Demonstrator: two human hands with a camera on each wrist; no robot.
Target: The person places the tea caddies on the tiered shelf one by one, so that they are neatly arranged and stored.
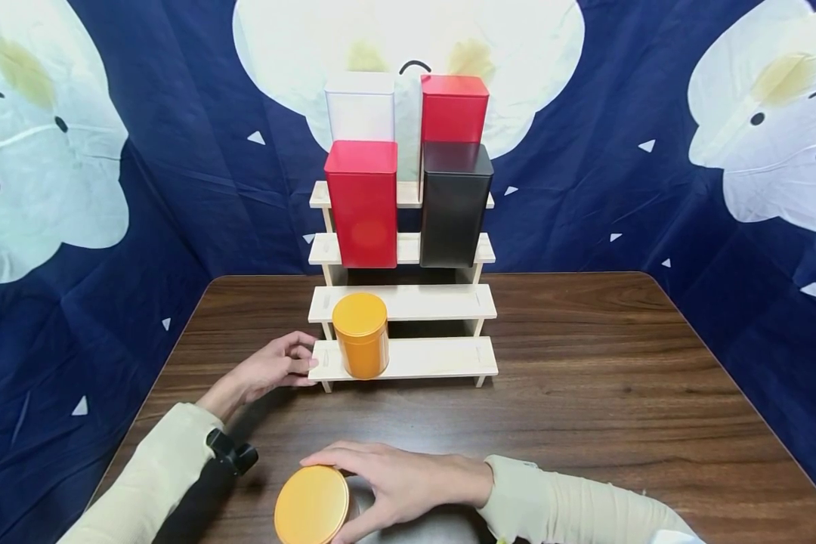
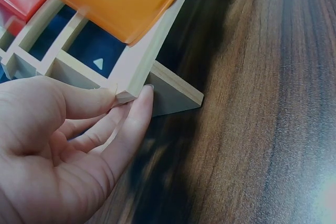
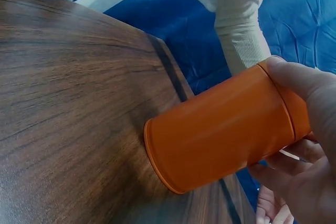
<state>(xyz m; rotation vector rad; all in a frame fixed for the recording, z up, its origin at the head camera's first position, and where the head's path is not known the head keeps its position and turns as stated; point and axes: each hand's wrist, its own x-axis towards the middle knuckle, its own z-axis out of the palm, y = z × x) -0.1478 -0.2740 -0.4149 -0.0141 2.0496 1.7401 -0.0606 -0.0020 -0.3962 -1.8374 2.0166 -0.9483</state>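
My left hand [image 1: 272, 370] pinches the left end of the lowest board of a stepped wooden display rack [image 1: 442, 357]. In the left wrist view the thumb lies on top of the board [image 2: 140, 72], with fingers beneath. An orange round canister [image 1: 360, 332] stands on the left part of that step. At the table's near side my right hand [image 1: 411, 483] grips a second orange canister [image 1: 311, 505] around its lid end. The right wrist view shows this canister's side [image 3: 220, 129]; whether its base touches the table I cannot tell.
Higher on the rack stand a red tin [image 1: 363, 204] and a black tin [image 1: 454, 211], with a white tin [image 1: 360, 109] and another red tin [image 1: 454, 109] behind. Dark blue cloth [image 1: 197, 151] with cloud faces surrounds the brown wooden table [image 1: 598, 378].
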